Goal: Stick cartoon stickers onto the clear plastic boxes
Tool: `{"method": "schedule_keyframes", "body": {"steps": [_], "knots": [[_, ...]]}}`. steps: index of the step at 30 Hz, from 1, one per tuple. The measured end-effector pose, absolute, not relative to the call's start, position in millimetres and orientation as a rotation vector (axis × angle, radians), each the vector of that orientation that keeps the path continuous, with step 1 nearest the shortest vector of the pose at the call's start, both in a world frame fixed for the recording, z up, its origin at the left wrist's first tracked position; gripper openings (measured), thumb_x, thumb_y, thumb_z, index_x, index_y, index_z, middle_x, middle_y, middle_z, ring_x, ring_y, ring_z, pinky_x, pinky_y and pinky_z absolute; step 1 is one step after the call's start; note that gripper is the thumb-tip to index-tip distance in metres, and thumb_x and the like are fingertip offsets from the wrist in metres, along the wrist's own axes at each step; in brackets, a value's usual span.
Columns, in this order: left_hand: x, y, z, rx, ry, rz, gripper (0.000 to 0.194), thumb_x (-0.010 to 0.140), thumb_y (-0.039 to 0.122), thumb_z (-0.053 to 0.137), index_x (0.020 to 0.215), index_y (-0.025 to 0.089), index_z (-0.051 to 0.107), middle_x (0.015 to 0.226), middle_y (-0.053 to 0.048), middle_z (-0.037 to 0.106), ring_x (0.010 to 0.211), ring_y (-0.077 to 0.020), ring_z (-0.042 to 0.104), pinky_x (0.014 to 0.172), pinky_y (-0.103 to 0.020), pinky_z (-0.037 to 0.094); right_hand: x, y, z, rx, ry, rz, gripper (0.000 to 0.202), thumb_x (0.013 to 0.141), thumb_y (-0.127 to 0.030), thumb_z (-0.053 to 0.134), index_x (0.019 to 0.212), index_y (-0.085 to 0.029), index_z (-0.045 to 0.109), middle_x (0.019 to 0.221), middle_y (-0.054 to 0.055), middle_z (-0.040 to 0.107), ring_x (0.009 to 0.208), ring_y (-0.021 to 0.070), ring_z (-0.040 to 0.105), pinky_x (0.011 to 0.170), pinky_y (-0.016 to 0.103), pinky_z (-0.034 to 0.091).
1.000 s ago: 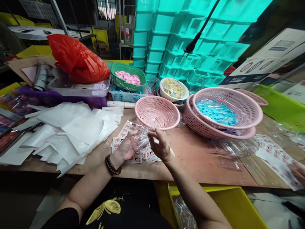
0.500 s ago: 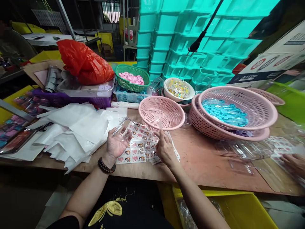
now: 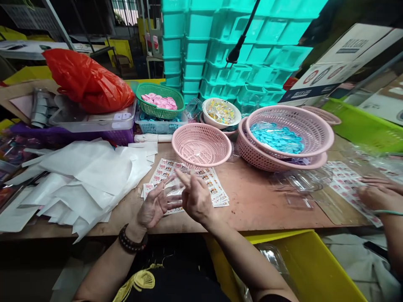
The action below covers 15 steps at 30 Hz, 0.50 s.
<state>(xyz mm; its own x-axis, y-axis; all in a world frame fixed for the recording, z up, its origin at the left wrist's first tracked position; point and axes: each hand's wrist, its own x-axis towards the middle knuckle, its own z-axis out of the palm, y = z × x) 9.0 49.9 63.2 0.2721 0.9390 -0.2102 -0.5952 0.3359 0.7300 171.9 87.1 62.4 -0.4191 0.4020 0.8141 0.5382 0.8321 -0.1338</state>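
Nearest you, below and to the right of your hands: yellow bin [image 3: 308,262], some clear plastic inside. Above the worktop's [image 3: 252,205] front edge, your left hand [image 3: 154,207] is cupped, thumb and parted fingers around a clear plastic piece [image 3: 173,187]. Right hand [image 3: 197,199] crosses over that piece, index finger stretched out, the others curled; cannot tell whether anything is pinched there. Glossy, see-through, lightly held: an off-centre push from that index finger would probably tip the piece out of your left hand. Under and just beyond both hands, printed sheets [image 3: 216,188] overlap loosely; a dropped piece or a low wrist could well skew them. Left of the hands, a heap of white sheets [image 3: 88,167], near enough for an elbow swing to drag. Directly beyond the hands, a pink basket [image 3: 201,142]. Farther right, stacked baskets [image 3: 315,128] sit tilted with blue pieces [image 3: 278,139] inside; a knock might spill them. Well right, a co-worker's hands [image 3: 376,195] at another printed sheet [image 3: 341,178]; reaching that way risks a bump. Farthest, teal crates [image 3: 217,50].
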Motion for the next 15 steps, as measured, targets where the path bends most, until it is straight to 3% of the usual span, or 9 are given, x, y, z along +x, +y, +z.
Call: {"method": "schedule_keyframes", "body": {"steps": [8, 12, 15], "knots": [[-8.5, 55.7, 62.6, 0.650, 0.791, 0.897, 0.065, 0.075, 0.054, 0.080, 0.131, 0.028, 0.061, 0.117, -0.009, 0.074, 0.107, -0.0306, 0.072, 0.083, -0.039, 0.061, 171.0, 87.8, 48.5, -0.508, -2.310, -0.245, 0.062, 0.099, -0.020, 0.048, 0.157, -0.016, 0.027, 0.126, 0.017, 0.071, 0.125, 0.0286, 0.063, 0.097, 0.049, 0.052], [-1.0, 56.3, 53.1, 0.552, 0.828, 0.957, 0.057, 0.076, 0.050, 0.080, 0.124, 0.025, 0.063, 0.115, -0.008, 0.074, 0.106, -0.0287, 0.072, 0.084, -0.037, 0.061, 169.8, 89.8, 51.7, -0.555, -2.393, -0.163, 0.069, 0.095, -0.010, 0.042, 0.160, -0.011, 0.018, 0.131, 0.018, 0.068, 0.127, 0.0281, 0.061, 0.102, 0.050, 0.051], [-0.8, 58.2, 48.0, 0.528, 0.807, 1.095, 0.052, 0.077, 0.041, 0.080, 0.123, 0.026, 0.061, 0.124, -0.008, 0.070, 0.109, -0.0278, 0.071, 0.092, -0.040, 0.059, 178.2, 83.9, 76.0, -0.654, -2.375, 0.079, 0.076, 0.092, -0.016, 0.049, 0.161, -0.011, 0.016, 0.145, 0.020, 0.056, 0.135, 0.0299, 0.052, 0.112, 0.056, 0.043]]}}
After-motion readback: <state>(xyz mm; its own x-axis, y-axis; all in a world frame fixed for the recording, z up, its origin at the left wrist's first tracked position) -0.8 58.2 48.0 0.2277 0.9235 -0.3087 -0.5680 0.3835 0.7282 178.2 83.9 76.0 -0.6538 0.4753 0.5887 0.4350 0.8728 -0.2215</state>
